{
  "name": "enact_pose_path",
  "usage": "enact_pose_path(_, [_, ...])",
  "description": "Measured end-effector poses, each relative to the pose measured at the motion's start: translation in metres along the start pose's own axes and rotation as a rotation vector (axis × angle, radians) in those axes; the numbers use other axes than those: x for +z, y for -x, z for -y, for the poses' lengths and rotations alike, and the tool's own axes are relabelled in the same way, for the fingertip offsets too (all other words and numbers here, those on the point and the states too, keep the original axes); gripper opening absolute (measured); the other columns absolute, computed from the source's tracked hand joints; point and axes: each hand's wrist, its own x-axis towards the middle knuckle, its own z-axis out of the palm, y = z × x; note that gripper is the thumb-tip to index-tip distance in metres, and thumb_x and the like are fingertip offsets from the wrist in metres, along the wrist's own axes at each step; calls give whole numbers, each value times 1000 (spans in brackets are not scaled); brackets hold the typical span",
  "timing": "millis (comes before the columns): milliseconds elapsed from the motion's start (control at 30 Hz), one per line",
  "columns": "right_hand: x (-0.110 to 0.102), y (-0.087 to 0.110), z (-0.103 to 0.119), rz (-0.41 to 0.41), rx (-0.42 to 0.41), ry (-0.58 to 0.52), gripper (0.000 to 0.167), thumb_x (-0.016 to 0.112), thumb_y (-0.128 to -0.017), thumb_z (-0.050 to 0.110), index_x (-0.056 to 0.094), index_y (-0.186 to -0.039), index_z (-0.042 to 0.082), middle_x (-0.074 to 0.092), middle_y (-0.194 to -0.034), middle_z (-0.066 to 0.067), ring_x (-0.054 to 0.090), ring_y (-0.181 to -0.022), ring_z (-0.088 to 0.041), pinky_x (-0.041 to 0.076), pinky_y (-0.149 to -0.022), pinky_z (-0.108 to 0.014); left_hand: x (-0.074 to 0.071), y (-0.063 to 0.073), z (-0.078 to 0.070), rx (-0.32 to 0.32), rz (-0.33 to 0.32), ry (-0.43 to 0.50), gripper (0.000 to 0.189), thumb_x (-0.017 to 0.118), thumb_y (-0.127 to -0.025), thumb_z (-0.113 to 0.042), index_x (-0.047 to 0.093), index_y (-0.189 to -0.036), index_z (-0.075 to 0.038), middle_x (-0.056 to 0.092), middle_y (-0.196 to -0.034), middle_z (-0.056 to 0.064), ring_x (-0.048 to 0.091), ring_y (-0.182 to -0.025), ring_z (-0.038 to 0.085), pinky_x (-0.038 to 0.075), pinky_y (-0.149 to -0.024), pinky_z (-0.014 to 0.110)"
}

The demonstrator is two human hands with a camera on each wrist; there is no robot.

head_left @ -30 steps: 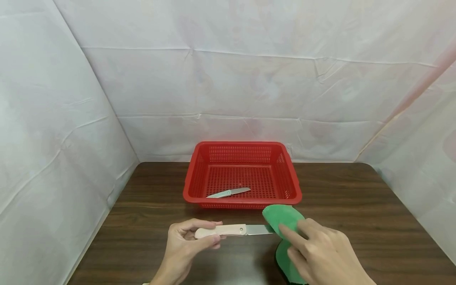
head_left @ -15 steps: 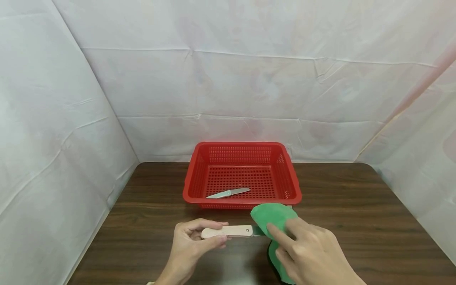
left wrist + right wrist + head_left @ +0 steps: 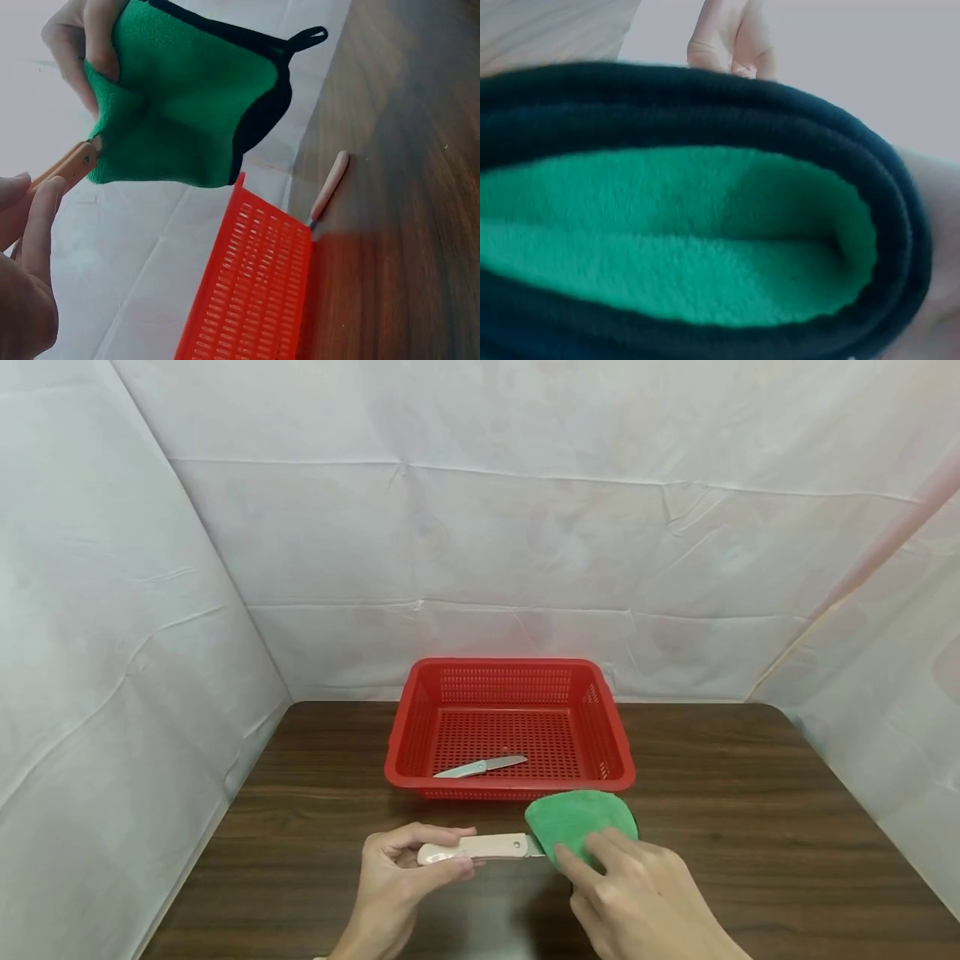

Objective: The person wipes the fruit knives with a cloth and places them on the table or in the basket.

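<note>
Much less of the blade shows now than a second ago, because my green cloth (image 3: pixel 581 818) has slid left over it and my knife (image 3: pixel 487 846) has gone a little to the right. My left hand (image 3: pixel 390 885) pinches the knife by its handle, with the thumb below and the fingers above. My right hand (image 3: pixel 637 893) grips the cloth, its fingers pressing it round the blade.

My knife is up in the air over the brown worktop (image 3: pixel 757 835), on my side of the red basket (image 3: pixel 510 782). It lies nearly flat from left to right. The handle is pale pink and smooth, with a round end and a small dot near the blade. Just a short bit of shiny grey blade pokes out before the cloth hides the rest.

My cloth is soft and fuzzy, with a dark edge and a little dark loop (image 3: pixel 309 37). One pale-handled knife (image 3: pixel 480 767) lies in the basket. One pink-handled knife (image 3: pixel 330 187) lies on the worktop close by the basket, its blade mostly hidden.
</note>
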Motion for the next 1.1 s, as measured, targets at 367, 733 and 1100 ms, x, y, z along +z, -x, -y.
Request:
enact_pose_path(367, [-11,12,-8,66,62,4,50,21,-94,26,69,-84,16,36,-65,8,29,-56,-3,21,-41,-8,-10,7,-10,-53,-61,-15,26,62,-76,21,68,-97,7,64,-103,30,68,-86,35,55,-69,50])
enact_pose_path(733, [-12,9,-9,1,85,1,48,24,-93,25,70,-82,18,35,-65,10,23,-56,0,17,-42,-6,-11,8,-11,-71,-68,-42,24,63,-76,21,67,-96,8,66,-103,27,69,-81,33,55,-66,50])
enact_pose_path(1100, [-19,-3,-9,-31,109,-19,47,28,-92,22,74,-87,13,38,-64,8,26,-54,-1,17,-43,-6,-10,2,-10,-34,-14,-74,21,64,-75,21,63,-96,17,66,-103,27,69,-83,31,53,-64,52])
